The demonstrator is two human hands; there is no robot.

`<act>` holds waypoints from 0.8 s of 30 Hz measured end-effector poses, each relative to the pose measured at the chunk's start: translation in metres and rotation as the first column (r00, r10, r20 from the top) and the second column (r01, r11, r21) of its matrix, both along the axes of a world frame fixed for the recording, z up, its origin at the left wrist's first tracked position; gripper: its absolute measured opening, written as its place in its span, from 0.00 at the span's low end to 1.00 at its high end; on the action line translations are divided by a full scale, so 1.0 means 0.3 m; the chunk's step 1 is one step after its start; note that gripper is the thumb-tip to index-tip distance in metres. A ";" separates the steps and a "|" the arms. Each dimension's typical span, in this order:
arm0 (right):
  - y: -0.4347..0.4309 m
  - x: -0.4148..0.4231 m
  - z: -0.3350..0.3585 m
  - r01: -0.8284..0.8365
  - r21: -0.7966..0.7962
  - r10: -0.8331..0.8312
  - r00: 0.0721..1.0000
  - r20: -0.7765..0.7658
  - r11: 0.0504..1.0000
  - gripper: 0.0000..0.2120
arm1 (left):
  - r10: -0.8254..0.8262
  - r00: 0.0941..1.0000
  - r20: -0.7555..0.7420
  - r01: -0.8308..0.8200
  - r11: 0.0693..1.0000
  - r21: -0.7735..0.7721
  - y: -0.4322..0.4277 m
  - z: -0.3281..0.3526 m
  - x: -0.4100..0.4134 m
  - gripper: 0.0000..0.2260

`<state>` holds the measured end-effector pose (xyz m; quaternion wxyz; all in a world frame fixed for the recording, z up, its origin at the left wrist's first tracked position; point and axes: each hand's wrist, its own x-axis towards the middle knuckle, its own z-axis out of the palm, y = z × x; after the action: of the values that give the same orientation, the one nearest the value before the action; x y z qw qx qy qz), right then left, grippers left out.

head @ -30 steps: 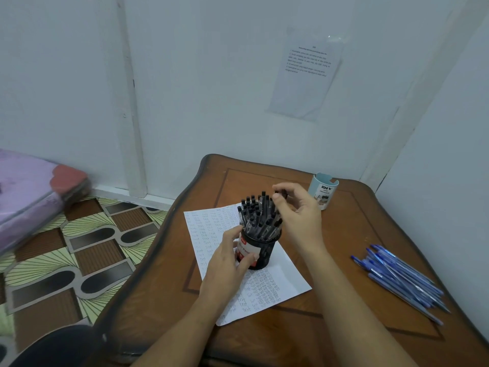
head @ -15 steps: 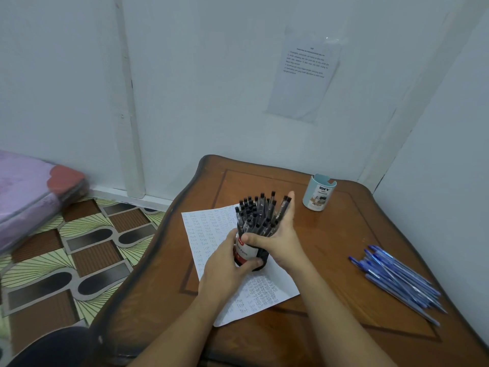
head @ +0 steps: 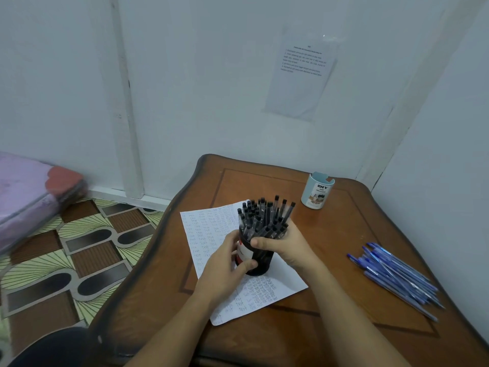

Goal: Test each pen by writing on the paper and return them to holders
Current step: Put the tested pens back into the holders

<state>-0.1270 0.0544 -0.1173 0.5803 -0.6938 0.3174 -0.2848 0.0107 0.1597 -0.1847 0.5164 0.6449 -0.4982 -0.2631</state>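
While holder [head: 262, 262] sits on paper [head: 206, 229] | left hand [head: 225, 271], right hand [head: 293, 247] grip it

The paper [head: 209, 223] lies on the table [head: 330, 337] before me. The holder [head: 260, 260] stands on it near its middle, with pens [head: 260, 218] standing in it. My left hand [head: 225, 266] grips the holder's left side. My right hand [head: 293, 245] wraps its right side at the rim, thumb across the front. The cup [head: 317, 190] stands behind and to the right, off the paper. The loose pens [head: 394, 274] lie heaped on the table's right side, well apart from the paper. A sheet [head: 301, 72] hangs on the wall behind. Left of the table, a bundle [head: 29, 197] lies on the floor [head: 79, 247].
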 end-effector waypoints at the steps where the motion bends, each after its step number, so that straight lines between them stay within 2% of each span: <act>1: 0.015 0.009 -0.004 0.057 -0.013 -0.056 0.998 0.017 0.998 0.34 | 0.024 1.000 -0.001 -0.024 0.999 -0.031 0.003 0.002 -0.005 0.27; 5: 0.068 0.058 -0.041 0.267 -0.050 -0.263 0.962 0.075 0.962 0.31 | 0.099 0.989 0.107 -0.086 0.989 -0.123 0.006 0.004 -0.015 0.28; 8: 0.077 0.076 -0.051 0.320 -0.066 -0.311 0.944 0.112 0.945 0.30 | 0.033 0.995 0.093 -0.021 0.992 -0.125 0.007 0.015 -0.014 0.31; 11: 0.071 0.069 -0.041 0.242 -0.096 -0.234 0.969 0.084 0.966 0.30 | 0.023 0.998 0.064 -0.016 0.995 -0.096 0.004 0.021 -0.008 0.37; 14: 0.016 0.038 -0.014 0.059 -0.046 -0.060 0.998 -0.036 0.997 0.40 | 0.047 0.999 0.019 -0.045 0.996 -0.074 -0.003 0.008 0.001 0.36; 17: -0.055 0.009 0.036 -0.183 0.007 0.182 0.971 -0.155 0.983 0.35 | 0.046 0.999 -0.003 -0.046 0.997 -0.068 -0.001 0.004 0.003 0.36; 19: -0.078 0.005 0.054 -0.262 0.018 0.260 0.945 -0.198 0.965 0.35 | 0.041 0.999 0.008 -0.040 0.997 -0.068 0.002 0.010 0.000 0.36; 22: -0.040 0.019 0.051 -0.167 -0.006 0.164 0.971 -0.174 0.986 0.48 | 0.040 0.999 0.021 -0.038 0.997 -0.073 0.000 0.010 -0.003 0.36; 24: 0.018 0.030 0.027 -0.037 -0.070 0.027 0.989 -0.142 0.997 0.50 | 0.044 0.998 0.039 -0.041 0.996 -0.081 -0.003 0.009 -0.003 0.35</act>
<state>-0.1180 0.0598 -0.1092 0.5353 -0.7378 0.3361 -0.2370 0.0099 0.1589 -0.1820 0.5372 0.6392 -0.5049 -0.2188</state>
